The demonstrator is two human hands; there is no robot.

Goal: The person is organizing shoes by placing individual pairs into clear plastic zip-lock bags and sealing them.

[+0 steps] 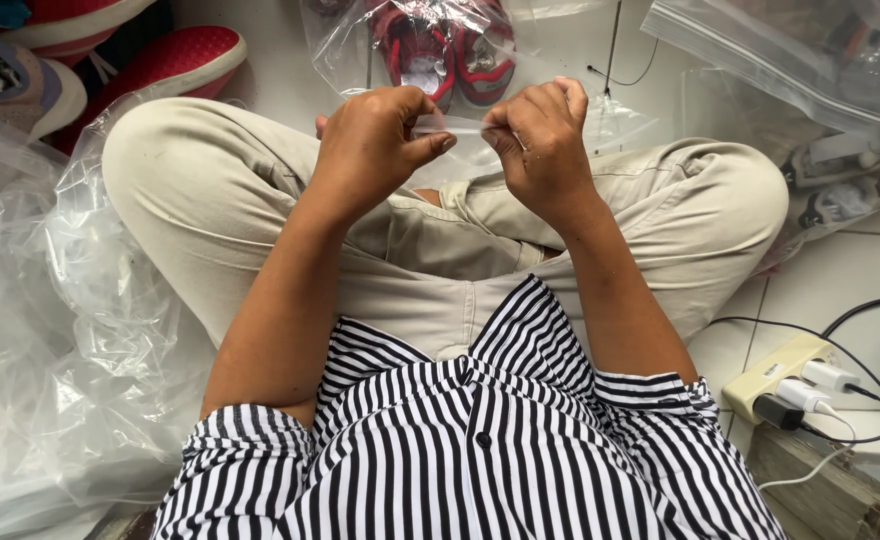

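— Hands?
— Left hand [375, 140] and right hand [540, 135] — both pinched shut on the clear bag's strip [457, 125], above the crossed knees.
— Beyond it?
— Bagged red shoes [445, 50].

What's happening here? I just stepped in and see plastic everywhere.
A person sits cross-legged on a tiled floor, pinching the top edge of a clear plastic bag between the left hand and right hand. The bag holds a pair of red shoes. A heap of loose clear bags lies at their left, more bagged shoes at their right, and a power strip sits nearby.
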